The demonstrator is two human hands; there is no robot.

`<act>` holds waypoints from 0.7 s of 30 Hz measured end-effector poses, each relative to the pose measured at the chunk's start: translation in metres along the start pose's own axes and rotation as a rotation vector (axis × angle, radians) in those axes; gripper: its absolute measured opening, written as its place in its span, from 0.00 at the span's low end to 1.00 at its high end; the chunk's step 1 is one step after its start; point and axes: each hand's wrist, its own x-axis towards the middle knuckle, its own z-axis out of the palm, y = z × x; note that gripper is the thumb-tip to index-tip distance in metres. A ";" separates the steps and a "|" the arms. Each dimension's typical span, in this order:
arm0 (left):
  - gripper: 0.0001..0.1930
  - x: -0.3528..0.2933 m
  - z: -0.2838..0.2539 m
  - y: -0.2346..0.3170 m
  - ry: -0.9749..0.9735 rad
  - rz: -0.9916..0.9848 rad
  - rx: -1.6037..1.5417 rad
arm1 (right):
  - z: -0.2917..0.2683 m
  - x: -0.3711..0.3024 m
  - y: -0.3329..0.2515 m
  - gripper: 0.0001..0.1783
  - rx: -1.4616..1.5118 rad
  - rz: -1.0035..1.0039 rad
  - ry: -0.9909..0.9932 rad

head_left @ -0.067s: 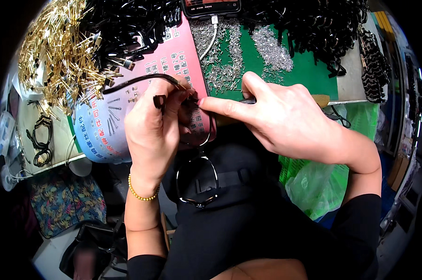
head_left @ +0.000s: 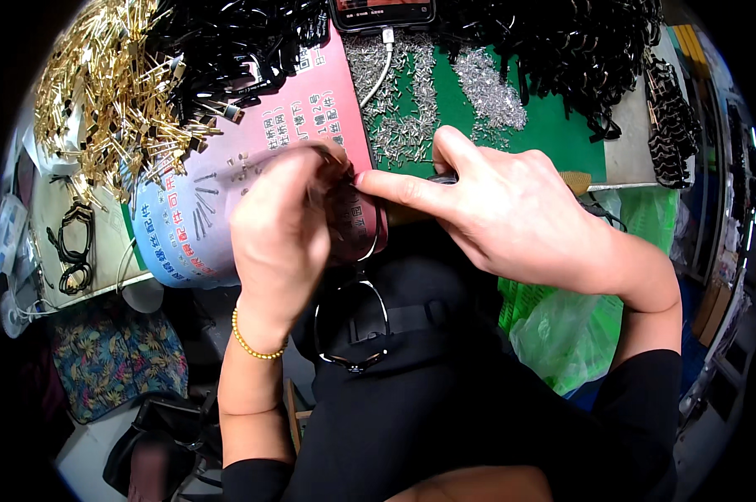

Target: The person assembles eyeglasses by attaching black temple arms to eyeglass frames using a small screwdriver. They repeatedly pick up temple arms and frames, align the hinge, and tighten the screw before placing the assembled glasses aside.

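My left hand [head_left: 278, 234] is closed around the top of a dark glasses frame [head_left: 351, 335], whose round rims hang below it over my black-clothed lap. The hand is blurred with motion. My right hand [head_left: 512, 209] comes in from the right, its forefinger stretched out and touching the frame beside my left fingers. A small dark tool [head_left: 445, 178] is pinched under its thumb. The spot where the two hands meet is mostly hidden by the fingers.
A pink and blue printed sheet [head_left: 303, 109] lies on the table edge behind the hands. Gold metal parts [head_left: 102, 84] and black frame parts [head_left: 227, 38] are heaped at the back left. Silver pins [head_left: 403, 109] lie on a green mat [head_left: 554, 125], and a green bag [head_left: 562, 326] hangs at the right.
My left hand has turned over the frame, and the dark temple arm that stuck out toward the upper left no longer shows. The right hand has hardly moved.
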 end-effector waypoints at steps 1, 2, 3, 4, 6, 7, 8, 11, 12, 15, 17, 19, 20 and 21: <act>0.20 -0.001 0.002 0.001 0.034 0.045 -0.050 | 0.000 0.001 0.000 0.39 -0.004 -0.004 0.005; 0.20 0.000 0.003 0.003 0.036 0.044 -0.044 | 0.001 0.002 0.000 0.39 -0.008 -0.006 0.011; 0.20 0.001 0.003 0.005 0.037 0.042 -0.038 | 0.002 0.002 0.001 0.38 -0.004 -0.012 0.023; 0.20 0.001 0.003 0.006 0.038 0.040 -0.032 | 0.003 0.003 0.002 0.38 -0.001 -0.017 0.035; 0.17 0.000 0.002 0.005 0.028 -0.036 -0.008 | 0.005 0.004 0.002 0.38 0.001 -0.023 0.058; 0.15 -0.001 0.001 0.004 0.023 -0.073 0.004 | 0.005 0.003 0.001 0.38 0.000 -0.023 0.068; 0.13 -0.001 0.001 0.004 0.022 -0.121 -0.047 | 0.006 0.003 0.000 0.38 0.002 -0.023 0.077; 0.04 0.001 0.002 0.004 0.030 -0.215 -0.167 | 0.007 0.004 -0.002 0.38 0.008 -0.015 0.083; 0.04 0.001 0.002 0.003 0.034 -0.224 -0.181 | 0.008 0.004 -0.002 0.38 0.001 -0.016 0.091; 0.04 0.002 0.002 0.004 0.033 -0.257 -0.221 | 0.011 0.004 -0.003 0.38 -0.035 -0.017 0.115; 0.04 0.002 0.001 0.007 0.015 -0.286 -0.247 | 0.013 0.003 -0.005 0.37 -0.076 -0.016 0.129; 0.04 0.003 0.000 0.008 0.004 -0.296 -0.291 | 0.015 0.003 -0.004 0.36 -0.210 -0.055 0.166; 0.04 0.002 0.000 0.008 0.000 -0.304 -0.312 | 0.016 0.003 -0.004 0.36 -0.275 -0.077 0.183; 0.04 0.002 0.000 0.009 0.008 -0.308 -0.316 | 0.017 0.005 -0.003 0.33 -0.314 -0.088 0.218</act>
